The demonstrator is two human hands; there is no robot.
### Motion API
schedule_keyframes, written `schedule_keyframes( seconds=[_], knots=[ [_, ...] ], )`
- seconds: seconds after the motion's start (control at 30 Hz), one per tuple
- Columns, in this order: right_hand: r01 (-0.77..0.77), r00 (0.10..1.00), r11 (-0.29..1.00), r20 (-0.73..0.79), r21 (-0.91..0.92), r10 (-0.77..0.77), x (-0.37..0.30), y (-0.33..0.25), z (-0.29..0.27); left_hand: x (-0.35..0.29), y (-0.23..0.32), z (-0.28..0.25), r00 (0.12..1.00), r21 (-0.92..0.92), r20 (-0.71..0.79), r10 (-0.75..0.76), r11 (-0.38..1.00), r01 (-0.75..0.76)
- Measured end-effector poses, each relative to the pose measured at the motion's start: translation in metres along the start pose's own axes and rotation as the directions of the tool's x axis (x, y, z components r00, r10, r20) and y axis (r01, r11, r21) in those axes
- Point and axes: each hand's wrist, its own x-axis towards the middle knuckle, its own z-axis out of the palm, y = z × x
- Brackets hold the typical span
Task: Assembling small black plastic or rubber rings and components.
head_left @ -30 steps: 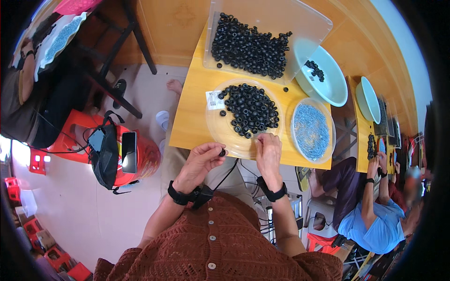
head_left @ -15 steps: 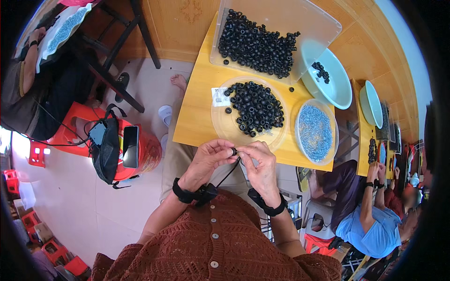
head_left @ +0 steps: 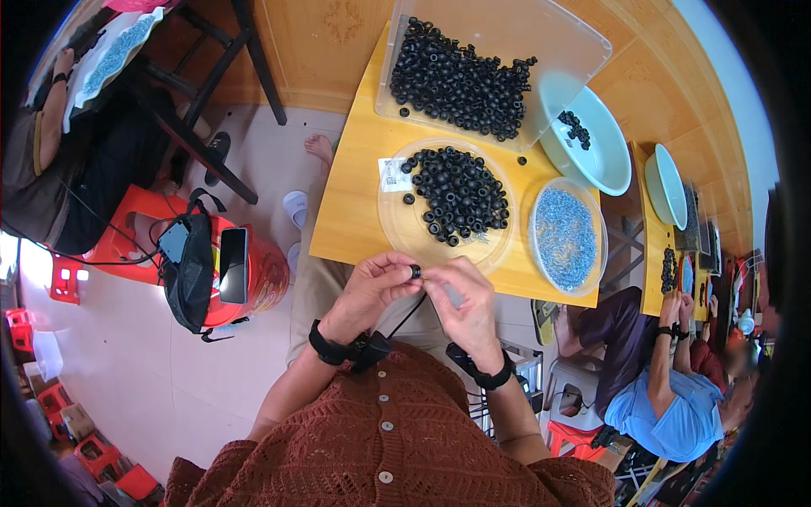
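Observation:
My left hand (head_left: 372, 287) and my right hand (head_left: 460, 300) meet in front of my chest, just below the near edge of the yellow table (head_left: 355, 211). Between their fingertips sits a small black rubber ring (head_left: 415, 271); the left fingers pinch it and the right fingertips touch it, whatever else they hold is too small to tell. Both wrists wear black bands. On the table just beyond lies a clear round plate (head_left: 397, 224) heaped with black rings, and to its right a round dish of small silvery screws (head_left: 564, 238).
A clear rectangular bin (head_left: 566, 51) of black rings stands at the table's far side, with a pale bowl (head_left: 604, 156) holding a few rings beside it. A red stool (head_left: 258, 279) with a phone and a black bag stands at my left. Another person sits at the right.
My hands drew back from the plate's near rim and came together in front of me, with a black ring now held between their fingertips.

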Motion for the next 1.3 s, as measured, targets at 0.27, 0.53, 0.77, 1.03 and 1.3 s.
schedule_keyframes(
  seconds=[0.27,0.53,0.77,1.03,1.3],
  knots=[
    [-0.057,0.992,0.874,-0.124,-0.482,-0.004,0.033,0.045,-0.012,0.0,0.004,-0.003,1.0,-0.072,-0.021,0.016,0.997,-0.017],
    [-0.026,0.981,0.915,-0.185,-0.403,-0.053,0.032,0.054,-0.008,0.0,0.005,-0.008,0.998,-0.083,-0.055,0.014,0.996,-0.019],
    [-0.139,0.974,0.916,-0.219,-0.377,0.058,0.034,0.06,-0.013,0.001,0.007,-0.006,0.999,-0.104,-0.044,0.015,0.994,-0.019],
    [-0.004,0.993,0.789,-0.095,-0.614,-0.069,0.053,0.057,0.001,0.0,0.006,-0.01,0.999,-0.086,-0.045,0.016,0.996,-0.02],
    [0.06,0.995,0.751,-0.019,-0.658,-0.097,0.055,0.056,-0.004,0.0,0.006,-0.011,0.999,-0.081,-0.02,0.025,0.996,-0.027]
  ],
)
